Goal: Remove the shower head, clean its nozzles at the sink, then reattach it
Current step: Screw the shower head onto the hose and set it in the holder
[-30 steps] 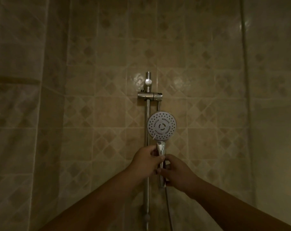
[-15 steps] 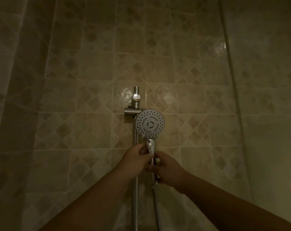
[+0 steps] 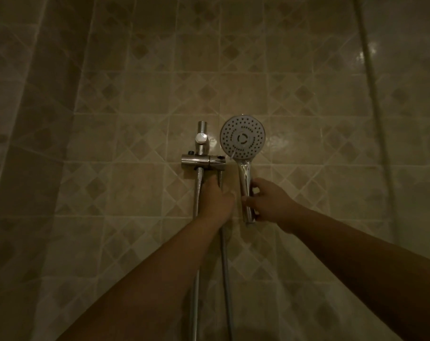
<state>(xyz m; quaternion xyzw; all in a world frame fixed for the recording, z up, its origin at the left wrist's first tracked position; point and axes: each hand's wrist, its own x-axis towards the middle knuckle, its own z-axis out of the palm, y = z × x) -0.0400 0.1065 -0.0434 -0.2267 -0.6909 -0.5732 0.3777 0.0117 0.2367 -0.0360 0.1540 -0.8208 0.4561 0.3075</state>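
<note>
The shower head (image 3: 242, 137), a round grey face with several nozzle holes on a chrome handle, stands upright just right of the wall holder (image 3: 203, 159). My right hand (image 3: 270, 205) grips the lower part of the handle, and nothing hangs from the handle's bottom end. My left hand (image 3: 215, 200) is closed around the top of the hose (image 3: 226, 279), just under the holder. A short ribbed end of the hose sticks up from my fist to the holder. Below my hand the hose hangs down along the chrome rail (image 3: 196, 279).
A beige tiled wall (image 3: 135, 119) with a diamond pattern fills the view. A wall corner (image 3: 376, 119) runs down the right side. The light is dim. A round white knob (image 3: 201, 138) sits on the rail's top above the holder.
The shower head has moved up and to the right, off the hose and clear of the holder. My hands have separated: the left stays on the hose, the right carries the handle.
</note>
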